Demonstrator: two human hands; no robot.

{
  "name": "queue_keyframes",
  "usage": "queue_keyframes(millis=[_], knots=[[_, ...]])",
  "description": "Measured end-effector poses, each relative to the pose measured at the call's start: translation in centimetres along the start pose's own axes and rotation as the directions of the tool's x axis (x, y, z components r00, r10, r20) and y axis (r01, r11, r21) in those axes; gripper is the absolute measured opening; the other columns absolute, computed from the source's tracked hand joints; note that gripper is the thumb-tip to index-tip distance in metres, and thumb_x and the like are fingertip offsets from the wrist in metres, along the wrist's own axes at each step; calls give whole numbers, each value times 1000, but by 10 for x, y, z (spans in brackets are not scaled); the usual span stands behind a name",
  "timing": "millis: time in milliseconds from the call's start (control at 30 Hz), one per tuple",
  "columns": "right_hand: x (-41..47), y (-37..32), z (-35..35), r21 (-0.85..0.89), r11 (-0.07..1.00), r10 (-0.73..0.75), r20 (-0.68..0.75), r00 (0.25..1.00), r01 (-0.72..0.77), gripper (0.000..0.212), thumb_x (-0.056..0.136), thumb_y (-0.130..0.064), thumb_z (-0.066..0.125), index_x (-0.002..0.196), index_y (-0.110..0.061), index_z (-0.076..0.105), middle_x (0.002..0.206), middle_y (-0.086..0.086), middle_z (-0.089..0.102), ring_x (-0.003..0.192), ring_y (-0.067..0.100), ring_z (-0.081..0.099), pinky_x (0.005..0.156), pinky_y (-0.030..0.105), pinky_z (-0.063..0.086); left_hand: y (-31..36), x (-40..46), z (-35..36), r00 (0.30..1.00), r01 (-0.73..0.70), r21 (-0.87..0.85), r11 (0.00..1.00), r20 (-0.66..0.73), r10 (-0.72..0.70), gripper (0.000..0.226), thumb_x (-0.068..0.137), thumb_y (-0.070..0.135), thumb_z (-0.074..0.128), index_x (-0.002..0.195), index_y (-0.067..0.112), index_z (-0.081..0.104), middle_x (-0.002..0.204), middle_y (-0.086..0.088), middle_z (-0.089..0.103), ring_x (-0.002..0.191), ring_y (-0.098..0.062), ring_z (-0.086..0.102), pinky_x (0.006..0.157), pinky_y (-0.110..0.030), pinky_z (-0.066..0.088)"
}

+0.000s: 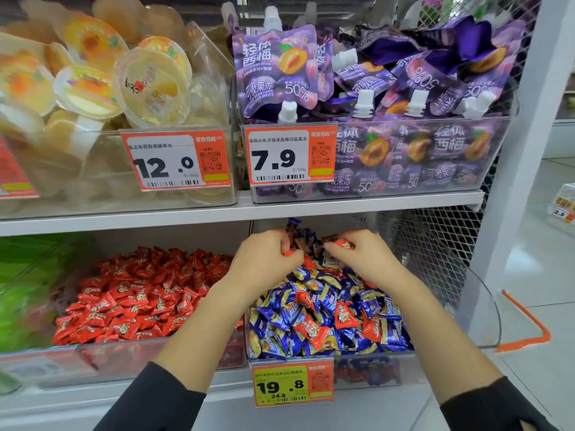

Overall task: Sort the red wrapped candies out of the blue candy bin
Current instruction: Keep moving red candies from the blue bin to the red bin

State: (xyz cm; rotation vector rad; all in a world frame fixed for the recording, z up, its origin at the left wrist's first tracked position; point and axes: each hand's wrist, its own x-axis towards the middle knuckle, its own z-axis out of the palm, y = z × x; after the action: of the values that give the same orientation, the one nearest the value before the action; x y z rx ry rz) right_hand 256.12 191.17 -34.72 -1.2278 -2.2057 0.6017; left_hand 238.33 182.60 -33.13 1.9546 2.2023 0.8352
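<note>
You are facing a shop shelf [217,213] with clear bins on two levels, a white post at the right end and tiled floor beyond it. On the lower level, the blue candy bin [485,306] sits at the right end of the shelf, heaped with small pillow-shaped sweets in shiny blue and yellow wrappers [311,284]. Mixed among them are the red wrapped candies [312,330]: the same size and shape, bright red-orange foil with a pale starburst mark and crimped ends. Several lie on top of the heap near the bin's front edge, and more show further back.

Your left hand [264,259] is deep at the back of the blue bin, its fingers curled round a red candy [291,253] whose tip peeks out beside the thumb. Your right hand [367,259] is beside it at the back, fingers pinching another red candy [343,244] by its wrapper. Both forearms reach in over the front of the bin, black sleeves at the wrists.

Just left of the blue bin, a bin of red candies [140,293] is full of the same red wrappers. An orange price tag [292,382] reading 19.8 hangs on the blue bin's front edge. The upper level holds jelly cups [149,85] on the left and purple spouted pouches [273,66] on the right.
</note>
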Motion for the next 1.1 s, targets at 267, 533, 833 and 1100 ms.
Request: queue_keyframes(millis=[267, 533, 833, 1100], knots=[[-6, -6, 31, -144, 968, -173, 201, 964, 204, 43, 98, -23, 46, 138, -38, 47, 140, -4, 53, 124, 19, 51, 97, 35, 46, -3, -30, -1, 984, -166, -122, 979, 38, 171, 27, 92, 27, 59, 120, 28, 57, 103, 15, 64, 91, -1, 58, 80, -17, 43], [-6, 0, 25, -199, 962, -170, 110, 979, 189, 21, 93, -39, 53, 112, -37, 59, 111, -4, 65, 98, 17, 60, 82, 39, 50, -5, -47, 5, 903, -418, 165, 894, 183, 388, 45, 94, 60, 35, 132, 42, 50, 122, 19, 53, 112, -3, 51, 81, -26, 47], [-45, -11, -41, 110, 994, 25, -101, 995, -13, 46, 91, -50, 54, 73, -8, 62, 58, 1, 53, 53, 12, 47, 59, 29, 36, -3, -48, 12, 884, -460, 233, 857, 210, 417, 44, 94, 55, 44, 136, 41, 41, 117, 13, 54, 112, -8, 51, 78, -24, 43], [-91, -8, -21, -184, 981, -36, 164, 986, 66, 23, 90, -40, 60, 112, -33, 61, 101, -12, 66, 96, 9, 60, 80, 27, 43, 3, -55, -4, 936, -325, -79, 942, 114, 333, 15, 90, 31, 58, 88, 31, 43, 87, 12, 57, 64, -7, 49, 62, -31, 42]])
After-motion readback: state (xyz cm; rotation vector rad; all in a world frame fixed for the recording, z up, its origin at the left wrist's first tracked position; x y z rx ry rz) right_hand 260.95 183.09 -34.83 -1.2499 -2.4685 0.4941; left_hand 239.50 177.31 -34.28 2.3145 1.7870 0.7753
